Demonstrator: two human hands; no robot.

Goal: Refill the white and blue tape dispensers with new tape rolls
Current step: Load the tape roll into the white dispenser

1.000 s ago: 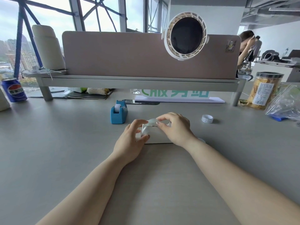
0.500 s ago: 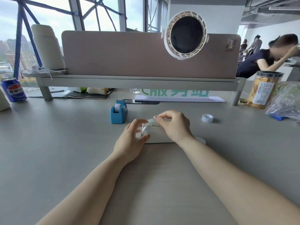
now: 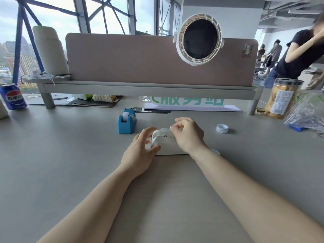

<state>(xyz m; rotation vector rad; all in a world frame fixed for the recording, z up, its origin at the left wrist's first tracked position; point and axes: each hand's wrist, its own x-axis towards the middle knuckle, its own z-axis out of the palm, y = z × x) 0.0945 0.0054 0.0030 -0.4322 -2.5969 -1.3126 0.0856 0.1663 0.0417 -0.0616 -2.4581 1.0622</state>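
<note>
The white tape dispenser (image 3: 166, 145) sits on the grey desk in the middle of the head view. My left hand (image 3: 140, 151) grips its left end between thumb and fingers. My right hand (image 3: 188, 135) covers its right part, thumb and forefinger pinching a clear strip of tape (image 3: 164, 131) that arches over the top. The blue tape dispenser (image 3: 126, 122) stands behind and to the left, a white tape end showing in its slot. A loose tape roll (image 3: 222, 128) lies on the desk to the right. Something small and white (image 3: 215, 152) peeks out behind my right wrist.
A raised shelf with a pink divider (image 3: 157, 58) and a white fan (image 3: 198, 39) runs across the back. A blue soda can (image 3: 13, 97) stands far left. A snack jar (image 3: 283, 99) and plastic bag (image 3: 308, 113) sit at right. A person (image 3: 301, 55) bends behind them.
My right thumb and forefinger have lifted slightly, drawing the tape strip up over the white dispenser. The person in the background has moved further into view at right.
</note>
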